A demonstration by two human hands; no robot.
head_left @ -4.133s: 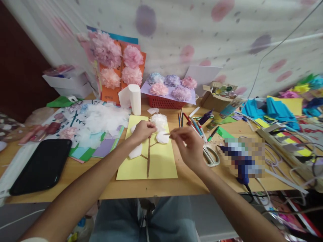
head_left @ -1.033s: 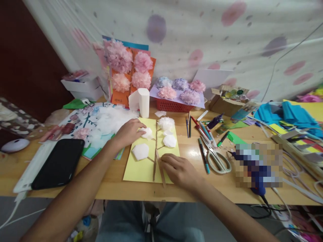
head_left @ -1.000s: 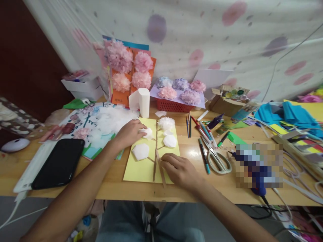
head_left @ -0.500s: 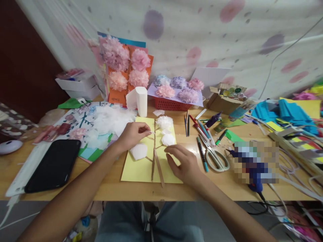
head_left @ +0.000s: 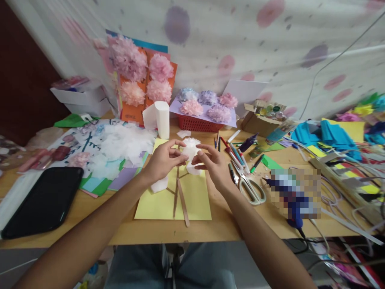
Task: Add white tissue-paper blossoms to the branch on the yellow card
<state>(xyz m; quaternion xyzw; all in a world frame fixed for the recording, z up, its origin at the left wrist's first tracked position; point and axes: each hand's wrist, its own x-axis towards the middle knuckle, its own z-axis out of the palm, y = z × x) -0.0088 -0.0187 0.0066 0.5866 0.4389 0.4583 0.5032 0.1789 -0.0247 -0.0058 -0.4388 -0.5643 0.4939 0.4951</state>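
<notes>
Thumb and fingers of my left hand (head_left: 164,159) pinch a thin piece of white tissue paper (head_left: 189,151) above the yellow sheet. My right hand (head_left: 213,163) faces it, its bent fingertips at the paper's right edge. Behind the paper, a white fluffy tissue flower (head_left: 192,141) partly shows. The yellow sheet (head_left: 195,196) carries a brown drawn stem with branches. A brown flat stick (head_left: 183,202) lies over its lower part and sticks out past the front edge. Partly covered by my left wrist is a white tissue piece (head_left: 159,184); another white piece (head_left: 195,169) lies below my right fingers.
Scissors (head_left: 252,188), several pens and a pixelated glue gun (head_left: 296,200) lie to the right. A black phone (head_left: 45,196) and a heap of white tissue (head_left: 126,140) are at left. Behind stand a white roll (head_left: 163,120) and a red basket (head_left: 200,123) under paper flowers.
My left hand has moved up and right, and my right hand has risen towards it. The two now meet at the white tissue paper. The view has shifted slightly right.
</notes>
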